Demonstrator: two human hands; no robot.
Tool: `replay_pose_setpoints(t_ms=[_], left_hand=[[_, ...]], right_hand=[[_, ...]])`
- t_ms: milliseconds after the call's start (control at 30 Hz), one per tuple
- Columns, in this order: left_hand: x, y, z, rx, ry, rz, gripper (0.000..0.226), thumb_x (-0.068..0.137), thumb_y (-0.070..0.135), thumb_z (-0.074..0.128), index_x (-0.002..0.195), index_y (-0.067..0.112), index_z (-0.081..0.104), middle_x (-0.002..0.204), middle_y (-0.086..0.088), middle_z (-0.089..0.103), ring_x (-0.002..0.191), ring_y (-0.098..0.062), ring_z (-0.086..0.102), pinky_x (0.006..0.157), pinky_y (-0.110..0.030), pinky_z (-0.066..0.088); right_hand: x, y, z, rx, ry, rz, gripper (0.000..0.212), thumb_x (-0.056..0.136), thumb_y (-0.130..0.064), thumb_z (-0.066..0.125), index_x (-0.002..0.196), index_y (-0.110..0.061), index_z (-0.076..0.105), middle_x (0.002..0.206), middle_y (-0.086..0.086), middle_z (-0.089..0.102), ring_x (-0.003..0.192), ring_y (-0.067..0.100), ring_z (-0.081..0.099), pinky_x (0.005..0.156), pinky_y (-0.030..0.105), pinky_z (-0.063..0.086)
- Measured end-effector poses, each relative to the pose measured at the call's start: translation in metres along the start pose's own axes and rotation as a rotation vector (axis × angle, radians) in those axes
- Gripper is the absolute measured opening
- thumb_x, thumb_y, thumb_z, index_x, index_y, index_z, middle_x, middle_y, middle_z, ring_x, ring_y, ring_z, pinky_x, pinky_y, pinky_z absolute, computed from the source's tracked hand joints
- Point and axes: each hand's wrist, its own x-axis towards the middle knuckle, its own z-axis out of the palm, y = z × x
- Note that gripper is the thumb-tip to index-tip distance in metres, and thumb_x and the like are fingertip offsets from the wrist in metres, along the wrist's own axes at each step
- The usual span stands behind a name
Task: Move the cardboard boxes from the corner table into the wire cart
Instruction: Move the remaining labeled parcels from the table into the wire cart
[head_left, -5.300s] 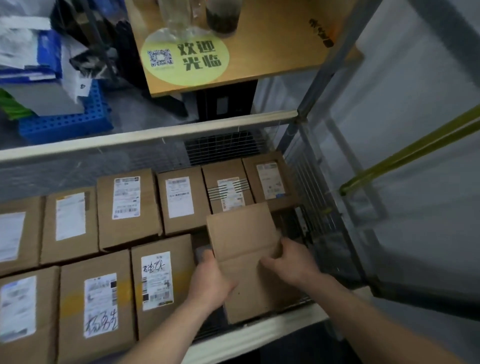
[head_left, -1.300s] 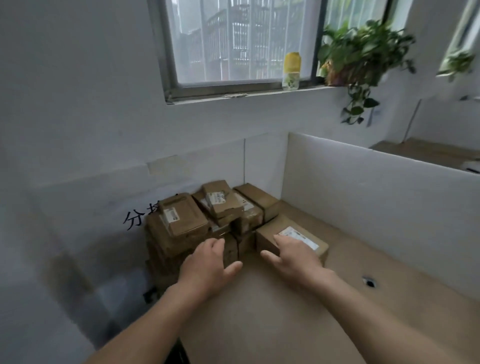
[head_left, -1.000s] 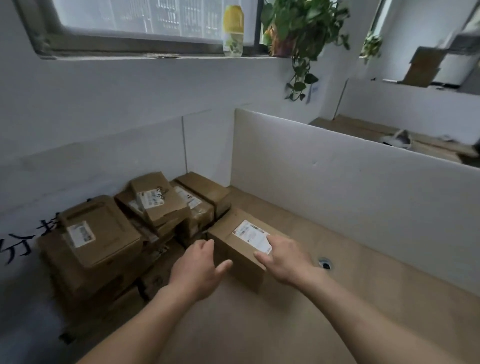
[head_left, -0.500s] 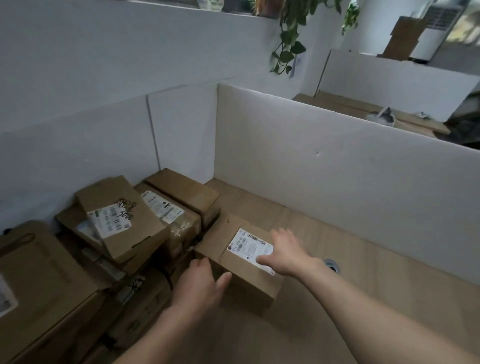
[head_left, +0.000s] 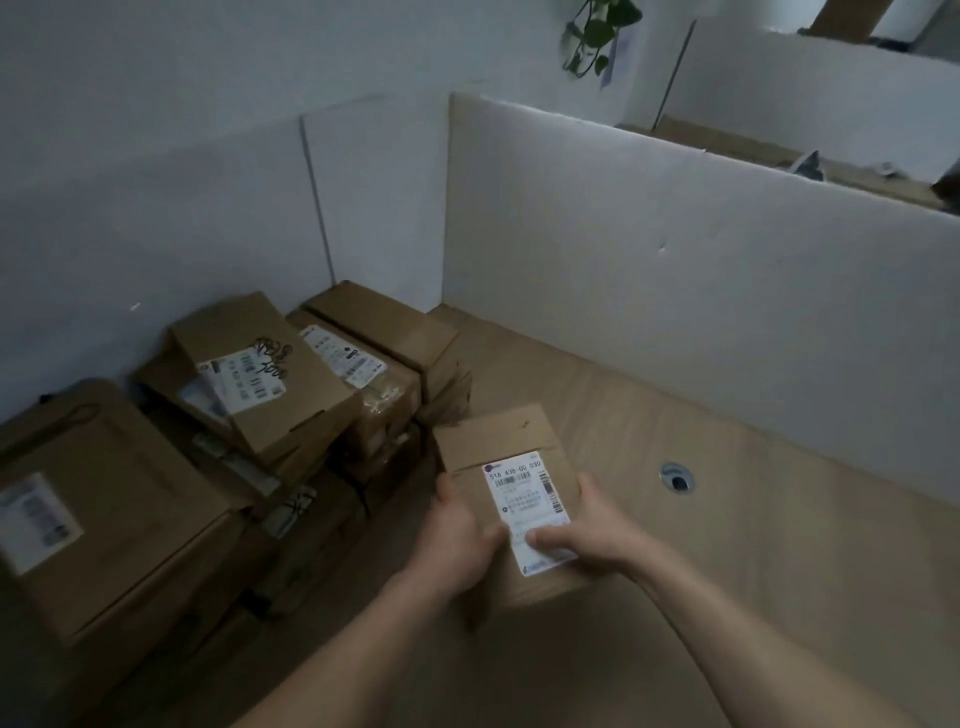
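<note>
Two hands are on one small cardboard box (head_left: 501, 441) in the head view. My left hand (head_left: 457, 540) grips its left side, fingers up along the edge and thumb lying on the top face just beside the white shipping label (head_left: 524, 501). My right hand (head_left: 589, 535) grips the right side, its thumb pressed across the lower part of that label. Both are closed round the box, neither one slack. The box sits over the wooden bench (head_left: 753, 561), its long side running away from me, and a dark shadow shows under the near end. I cannot tell whether it rests on the bench or is just off it.

Just left of it, close to its far corner, is the stack of boxes (head_left: 363, 457) packed into the corner. On top lies a tilted box (head_left: 280, 384) with black scribble beside its label. A labelled box (head_left: 363, 379) lies next to that one, and a plain box (head_left: 384, 322) is behind, against the wall. A large box (head_left: 104, 499) fills the near left.

A white divider panel (head_left: 675, 291) stands along the far edge of the bench. A round cable hole (head_left: 678, 478) sits in the bench to the right of the held box, apart from it. Leaves of a plant (head_left: 597, 31) hang at the top.
</note>
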Motion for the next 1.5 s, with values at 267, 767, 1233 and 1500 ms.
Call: replay_pose_setpoints(t_ms=[267,767,1233,1500], left_hand=[[-0.046,-0.016,0.016,0.017,-0.009,-0.046,0.079,0.076,0.035,0.082,0.138,0.019,0.035,0.135,-0.004,0.056,0.119,-0.022,0.058,0.095,-0.031,0.048],[-0.244,-0.057,0.03,-0.154,0.276,-0.187,0.076,0.074,0.029,0.086,0.131,0.031,0.036,0.121,0.005,0.058,0.107,-0.017,0.062,0.087,-0.04,0.058],[-0.409,-0.134,-0.056,-0.237,0.537,-0.269,0.07,0.073,0.033,0.085,0.124,0.032,0.037,0.112,0.011,0.054,0.104,-0.014,0.058,0.09,-0.035,0.053],[-0.509,-0.202,-0.079,-0.319,0.699,-0.351,0.068,0.069,0.036,0.087,0.117,0.034,0.039,0.108,0.011,0.058,0.099,-0.015,0.061,0.087,-0.039,0.057]], right_hand=[[-0.04,0.037,0.007,0.1,-0.014,-0.044,0.012,0.082,-0.035,0.081,0.079,-0.033,0.069,0.081,-0.02,0.073,0.083,0.0,0.071,0.089,0.034,0.058],[-0.167,0.047,0.049,0.045,-0.181,-0.268,0.029,0.072,-0.028,0.084,0.095,-0.033,0.066,0.098,-0.009,0.076,0.092,0.013,0.073,0.087,0.042,0.061],[-0.289,-0.052,0.139,-0.173,-0.276,-0.567,0.036,0.078,-0.034,0.086,0.1,-0.03,0.057,0.095,-0.011,0.065,0.081,0.004,0.064,0.054,0.018,0.048],[-0.371,-0.081,0.215,-0.29,-0.279,-0.736,0.033,0.078,-0.041,0.084,0.098,-0.033,0.058,0.089,-0.014,0.065,0.072,0.0,0.065,0.047,0.013,0.046]])
